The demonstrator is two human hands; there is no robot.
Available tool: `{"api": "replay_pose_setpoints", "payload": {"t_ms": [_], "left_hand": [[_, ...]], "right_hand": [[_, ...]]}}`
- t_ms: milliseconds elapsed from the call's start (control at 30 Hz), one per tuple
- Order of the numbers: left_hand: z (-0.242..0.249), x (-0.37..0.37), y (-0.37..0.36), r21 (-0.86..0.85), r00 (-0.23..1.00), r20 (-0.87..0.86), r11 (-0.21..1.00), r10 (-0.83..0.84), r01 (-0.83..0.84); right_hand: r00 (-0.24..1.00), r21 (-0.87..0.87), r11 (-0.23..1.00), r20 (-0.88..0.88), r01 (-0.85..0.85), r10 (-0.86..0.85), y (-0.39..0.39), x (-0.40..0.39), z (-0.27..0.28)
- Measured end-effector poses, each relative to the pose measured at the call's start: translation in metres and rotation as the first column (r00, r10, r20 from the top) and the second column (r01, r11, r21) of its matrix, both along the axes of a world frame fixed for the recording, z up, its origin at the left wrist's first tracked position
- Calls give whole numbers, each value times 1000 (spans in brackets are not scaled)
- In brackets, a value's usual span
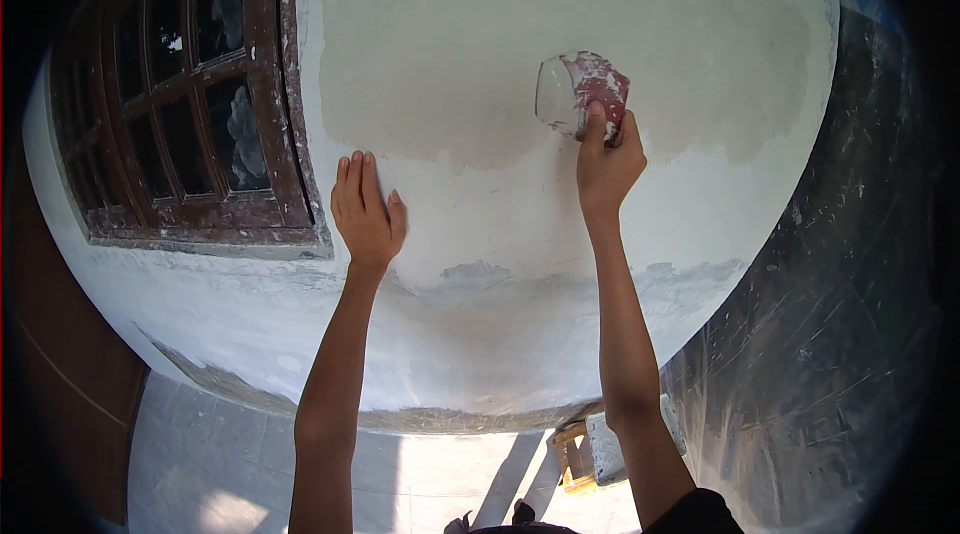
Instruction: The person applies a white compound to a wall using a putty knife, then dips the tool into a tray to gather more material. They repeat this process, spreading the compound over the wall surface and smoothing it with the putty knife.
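A pale wall [450, 224] fills the middle of the view, with a damp-looking greyish patch across its upper part. My right hand [610, 164] grips a red, white-smeared scraper [602, 92] against this patch; its clear, pale-edged blade side points left. My left hand [365, 214] lies flat on the wall, lower and to the left, fingers pointing up, holding nothing. Near its wrist and farther right, rough grey marks run along the lower wall.
A brown wooden window frame [285, 84] with dark panes stands at the left. Below are a tiled floor [380, 479], a small wooden stool [572, 459] and a greyish container [606, 449] by my right forearm. A dark surface [830, 284] lies at the right.
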State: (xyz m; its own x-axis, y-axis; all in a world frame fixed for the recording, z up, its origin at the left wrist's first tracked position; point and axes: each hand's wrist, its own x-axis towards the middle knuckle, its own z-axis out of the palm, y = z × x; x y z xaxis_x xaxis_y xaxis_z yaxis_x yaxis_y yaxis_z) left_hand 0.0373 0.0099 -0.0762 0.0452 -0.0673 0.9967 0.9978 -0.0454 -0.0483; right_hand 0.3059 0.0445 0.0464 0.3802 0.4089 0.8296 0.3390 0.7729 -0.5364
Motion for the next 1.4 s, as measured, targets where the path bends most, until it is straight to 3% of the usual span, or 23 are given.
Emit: {"api": "replay_pose_setpoints", "payload": {"t_ms": [33, 133, 167, 233, 300, 367, 567, 633, 700, 767, 833, 900, 967, 1033, 1067, 1133, 1167, 1233, 1300, 1333, 1400], "left_hand": [[1, 2, 0, 6, 1000, 0, 1000, 5, -5], [0, 0, -1, 8, 1000, 1, 1000, 9, -9], [0, 1, -1, 8, 1000, 2, 1000, 3, -3], [1, 1, -1, 8, 1000, 2, 1000, -7, 7], [0, 0, -1, 4, 1000, 8, 1000, -18, 18], [0, -2, -1, 14, 1000, -8, 1000, -19, 19], [0, 0, 0, 21, 1000, -4, 1000, -10, 10], [0, 0, 1, 20, 1000, 4, 1000, -12, 12], [-1, 0, 0, 16, 1000, 7, 1000, -18, 18], [0, 0, -1, 1, 999, 15, 999, -37, 37], [1, -2, -2, -4, 999, 10, 999, -48, 48], [-1, -1, -2, -15, 998, 6, 998, -56, 56], [0, -1, -1, -18, 999, 6, 998, -52, 53], [-2, -1, 1, -19, 999, 5, 999, -43, 43], [-2, -1, 1, -21, 1000, 8, 999, -30, 30], [-3, -1, 1, -23, 1000, 5, 999, -25, 26], [-3, -1, 1, -25, 1000, -3, 999, -19, 19], [-2, -2, 1, -26, 1000, -4, 999, -27, 27], [-2, -1, 0, -30, 999, 4, 999, -39, 39], [-3, -2, 0, -42, 999, 4, 998, -37, 38], [-1, -2, -6, -52, 999, 2, 998, -32, 32]], "right_hand": [[984, 6, 1000, -177, -13, 14, -2, 7, 1], [963, 94, 994, -257, -53, 76, -21, -6, -2], [940, 210, 953, -219, -218, 263, -25, -24, -4], [956, 30, 958, 84, -285, 282, -40, -53, -11], [943, -51, 986, 288, -161, 169, -29, -76, -23], [951, -59, 997, 302, -48, 64, -19, -67, -21], [975, -34, 981, -105, 192, -195, -9, 19, -3], [983, 31, 992, -143, 123, -117, -24, 7, -2], [966, 82, 972, -121, -220, 229, -38, -14, -4], [955, -32, 971, 174, -238, 240, -44, -38, -15], [907, -3, 989, 400, -146, 135, -34, -54, -29], [882, 17, 999, 471, -51, 37, -26, -45, -27], [944, -146, 987, 330, 70, -18, -13, -14, -19], [990, -103, 992, 125, 72, -59, -10, 11, -16], [990, -99, 992, 127, 73, -60, -13, 11, -15], [989, -4, 1000, -145, 29, -29, -21, 12, -17], [989, -4, 1000, -147, 28, -28, -28, 4, -16], [952, 25, 954, -56, -300, 301, -42, -26, -16], [943, -125, 968, 230, -217, 241, -33, -49, -21], [942, -132, 968, 233, -213, 240, -28, -50, -23], [947, -106, 994, 317, -17, 50, -27, -51, -18]]}}
